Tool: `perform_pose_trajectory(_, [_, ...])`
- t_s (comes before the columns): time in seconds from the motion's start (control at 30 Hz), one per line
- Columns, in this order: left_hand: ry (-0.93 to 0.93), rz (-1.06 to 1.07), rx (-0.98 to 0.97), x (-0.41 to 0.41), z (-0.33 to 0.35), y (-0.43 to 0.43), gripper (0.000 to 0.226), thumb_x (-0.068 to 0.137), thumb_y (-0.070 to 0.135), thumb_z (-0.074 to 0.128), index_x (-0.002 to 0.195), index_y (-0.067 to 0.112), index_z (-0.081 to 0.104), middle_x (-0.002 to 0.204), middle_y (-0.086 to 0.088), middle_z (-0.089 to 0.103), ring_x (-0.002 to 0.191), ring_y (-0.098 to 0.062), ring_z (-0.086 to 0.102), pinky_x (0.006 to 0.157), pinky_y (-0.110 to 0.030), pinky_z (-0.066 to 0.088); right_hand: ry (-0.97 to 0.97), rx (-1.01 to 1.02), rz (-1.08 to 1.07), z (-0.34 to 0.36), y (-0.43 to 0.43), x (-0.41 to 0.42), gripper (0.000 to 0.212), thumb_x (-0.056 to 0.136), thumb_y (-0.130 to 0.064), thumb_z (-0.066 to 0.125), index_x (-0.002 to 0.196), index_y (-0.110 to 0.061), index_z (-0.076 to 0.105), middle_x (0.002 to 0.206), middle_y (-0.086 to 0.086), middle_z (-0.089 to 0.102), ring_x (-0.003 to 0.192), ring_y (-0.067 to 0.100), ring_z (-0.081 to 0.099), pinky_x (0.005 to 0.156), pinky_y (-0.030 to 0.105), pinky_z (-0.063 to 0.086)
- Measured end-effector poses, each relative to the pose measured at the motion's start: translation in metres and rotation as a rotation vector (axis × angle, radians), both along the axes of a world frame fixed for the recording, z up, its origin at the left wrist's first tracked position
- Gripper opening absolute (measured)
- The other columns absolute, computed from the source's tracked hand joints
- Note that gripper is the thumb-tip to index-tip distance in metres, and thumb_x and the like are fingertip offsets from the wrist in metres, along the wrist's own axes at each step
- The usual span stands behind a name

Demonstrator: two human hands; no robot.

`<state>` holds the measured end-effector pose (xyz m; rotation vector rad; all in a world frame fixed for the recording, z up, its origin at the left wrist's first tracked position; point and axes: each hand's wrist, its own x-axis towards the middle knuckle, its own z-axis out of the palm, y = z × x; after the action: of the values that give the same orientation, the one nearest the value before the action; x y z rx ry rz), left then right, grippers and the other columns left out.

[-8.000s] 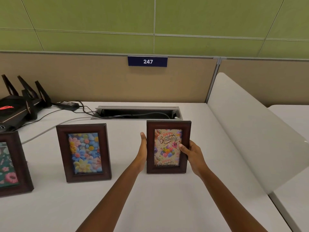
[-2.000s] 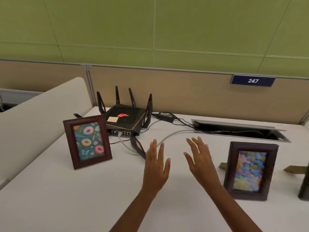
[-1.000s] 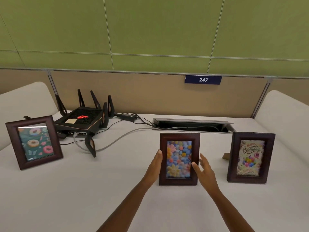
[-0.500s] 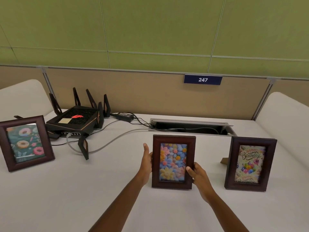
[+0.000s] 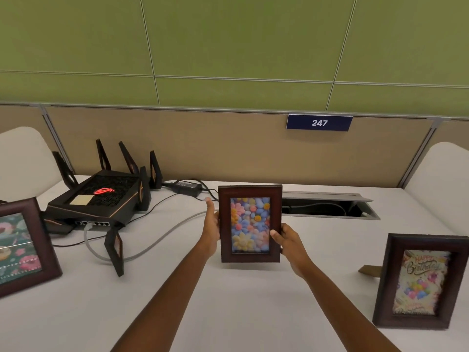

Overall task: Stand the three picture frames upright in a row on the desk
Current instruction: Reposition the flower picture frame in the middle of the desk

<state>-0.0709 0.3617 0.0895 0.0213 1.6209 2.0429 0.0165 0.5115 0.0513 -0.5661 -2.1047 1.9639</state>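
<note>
Three dark wooden picture frames are on the white desk (image 5: 228, 313). The flower frame (image 5: 250, 224) is upright in the middle, gripped on both sides: my left hand (image 5: 211, 226) holds its left edge, my right hand (image 5: 289, 243) its lower right edge. Whether its base touches the desk I cannot tell. The donut frame (image 5: 21, 247) stands at the far left, partly cut off by the image edge. The birthday frame (image 5: 420, 282) stands at the right, its cardboard stand showing behind it.
A black router (image 5: 101, 196) with antennas sits at the back left, with one antenna (image 5: 115, 251) and a grey cable (image 5: 157, 240) sprawling towards the middle. An open cable tray (image 5: 330, 205) lies behind the flower frame. White dividers flank the desk.
Both hands have closed on the flower frame and carried it farther back on the desk; the view has moved closer and shifted, so the outer frames sit nearer the image edges.
</note>
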Motion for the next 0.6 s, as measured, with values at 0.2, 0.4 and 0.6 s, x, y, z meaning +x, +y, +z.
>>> perform_pose_trajectory(0.2, [0.002, -0.005, -0.01, -0.036, -0.002, 0.004, 0.077, 0.093, 0.056, 0.006, 0.129, 0.004, 0.049, 0.135, -0.02, 0.052, 0.105, -0.033, 0.058, 0.09, -0.039, 0.042, -0.018, -0.037, -0.004, -0.008, -0.001, -0.036, 0.033, 0.094, -0.017, 0.041, 0.124, -0.004, 0.042, 0.113, 0.006, 0.052, 0.102, 0.021, 0.053, 0.087, 0.035, 0.045])
perform_pose_trajectory(0.4, [-0.009, -0.02, -0.039, -0.052, -0.014, 0.007, 0.079, 0.092, 0.058, 0.005, 0.13, 0.004, 0.048, 0.135, -0.021, 0.052, 0.117, -0.037, 0.054, 0.097, -0.044, 0.042, -0.042, -0.046, -0.033, -0.02, 0.0, -0.047, 0.033, 0.094, -0.018, 0.041, 0.123, -0.004, 0.042, 0.125, 0.014, 0.054, 0.101, 0.021, 0.054, 0.085, 0.036, 0.046])
perform_pose_trajectory(0.6, [0.002, -0.027, -0.051, -0.054, -0.017, 0.01, 0.079, 0.091, 0.057, 0.003, 0.13, 0.005, 0.049, 0.127, -0.016, 0.056, 0.116, -0.036, 0.054, 0.095, -0.043, 0.042, -0.064, -0.017, -0.031, -0.02, 0.0, -0.05, 0.034, 0.094, -0.019, 0.04, 0.125, -0.004, 0.041, 0.13, 0.016, 0.053, 0.1, 0.02, 0.054, 0.085, 0.033, 0.046])
